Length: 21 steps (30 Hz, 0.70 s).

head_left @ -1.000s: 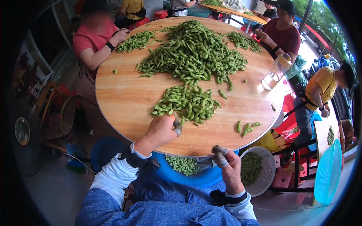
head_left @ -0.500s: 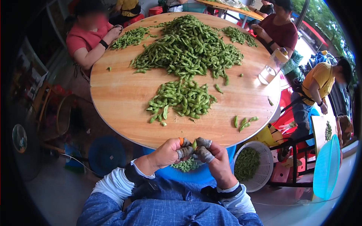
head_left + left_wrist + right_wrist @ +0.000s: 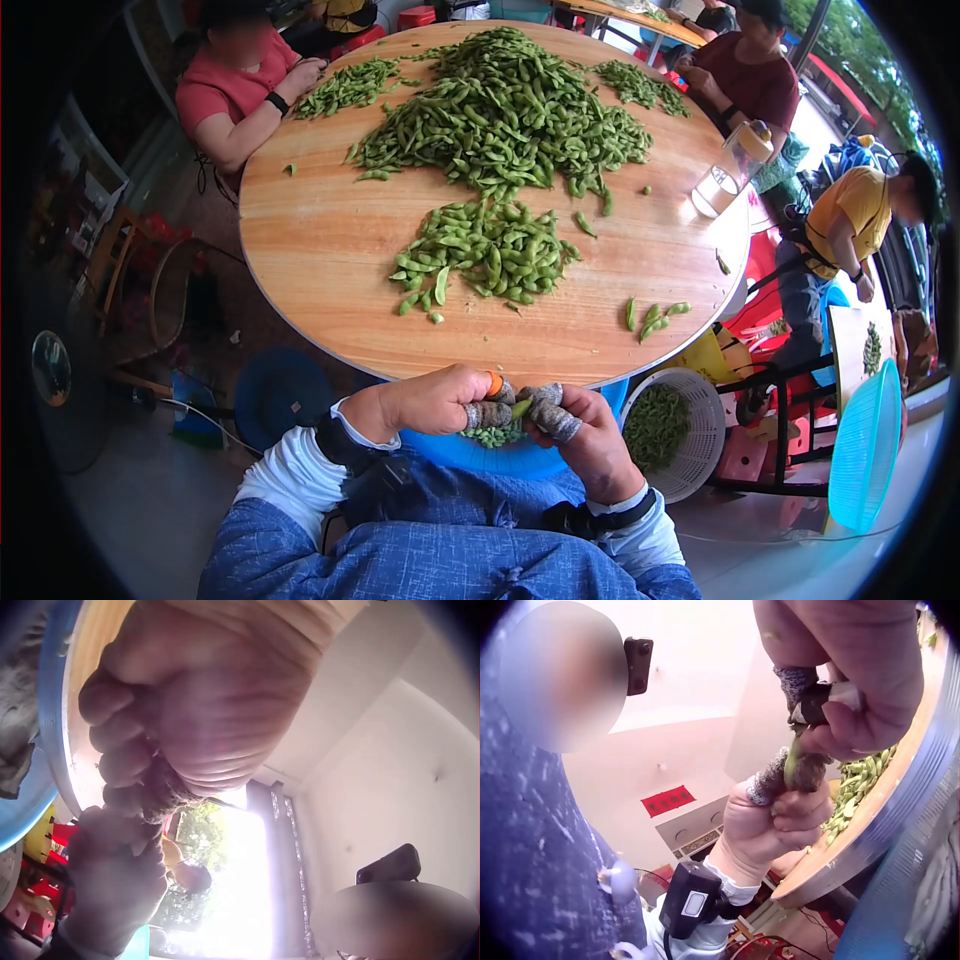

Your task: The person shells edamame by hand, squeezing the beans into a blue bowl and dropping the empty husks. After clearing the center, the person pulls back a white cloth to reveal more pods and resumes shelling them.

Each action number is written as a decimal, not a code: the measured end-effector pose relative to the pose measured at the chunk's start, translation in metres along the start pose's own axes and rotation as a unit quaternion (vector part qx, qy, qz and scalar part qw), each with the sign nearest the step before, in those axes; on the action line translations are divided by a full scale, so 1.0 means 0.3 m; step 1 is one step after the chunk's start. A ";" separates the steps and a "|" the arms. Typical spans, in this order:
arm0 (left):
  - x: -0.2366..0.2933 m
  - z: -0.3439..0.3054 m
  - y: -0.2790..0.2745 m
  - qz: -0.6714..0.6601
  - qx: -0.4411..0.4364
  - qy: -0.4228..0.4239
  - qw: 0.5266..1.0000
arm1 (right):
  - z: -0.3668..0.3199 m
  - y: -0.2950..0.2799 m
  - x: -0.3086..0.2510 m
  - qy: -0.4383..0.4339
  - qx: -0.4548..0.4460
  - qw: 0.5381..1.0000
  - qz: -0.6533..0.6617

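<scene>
Both hands meet in front of the table's near edge, over a blue basin (image 3: 445, 455) holding shelled green beans (image 3: 492, 436). Between their wrapped fingertips is one green edamame pod (image 3: 521, 408), seen also in the right wrist view as a green pod (image 3: 793, 756). The left hand (image 3: 430, 403) pinches one end with thumb and forefinger, an orange band round a finger. From the other side the right hand (image 3: 597, 452) grips the pod; grey wraps cover its thumb and finger. In the left wrist view the left hand (image 3: 217, 690) hides the pod.
A small heap of edamame pods (image 3: 480, 255) lies on the round wooden table (image 3: 320, 250), with a big mound (image 3: 510, 120) behind. A clear jug (image 3: 722, 180) stands right. Beside the basin sits a white basket (image 3: 705, 440) of pods. Other people sit around the table.
A second ago the left hand was at the small heap, the right hand apart by the table edge. They came together at the pod, and the right hand has since turned over it.
</scene>
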<state>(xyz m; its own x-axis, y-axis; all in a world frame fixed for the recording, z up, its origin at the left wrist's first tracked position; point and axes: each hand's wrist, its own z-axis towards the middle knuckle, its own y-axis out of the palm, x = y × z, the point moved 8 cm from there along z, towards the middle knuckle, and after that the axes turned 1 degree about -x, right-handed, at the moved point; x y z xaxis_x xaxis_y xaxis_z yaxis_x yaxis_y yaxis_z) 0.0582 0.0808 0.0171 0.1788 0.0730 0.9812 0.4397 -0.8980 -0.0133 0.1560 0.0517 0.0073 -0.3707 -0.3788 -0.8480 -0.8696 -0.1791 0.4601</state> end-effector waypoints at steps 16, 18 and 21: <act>0.041 0.008 0.004 0.152 0.000 -0.013 0.988 | -0.014 -0.012 0.005 -0.014 0.010 0.999 -0.027; 0.030 0.008 0.008 0.116 -0.002 -0.008 0.993 | -0.015 -0.013 0.009 -0.012 -0.003 1.000 -0.026; 0.015 0.010 0.012 0.086 0.013 0.010 0.996 | -0.010 -0.031 0.030 -0.005 0.005 1.000 -0.028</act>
<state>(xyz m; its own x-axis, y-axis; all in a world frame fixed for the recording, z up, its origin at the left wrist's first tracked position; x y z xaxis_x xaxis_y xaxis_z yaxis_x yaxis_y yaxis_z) 0.0631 0.0791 0.0208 0.2365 -0.0894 0.9675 0.4273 -0.8847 -0.1862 0.1617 0.0472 -0.0038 -0.3243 -0.3595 -0.8750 -0.8923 -0.1908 0.4092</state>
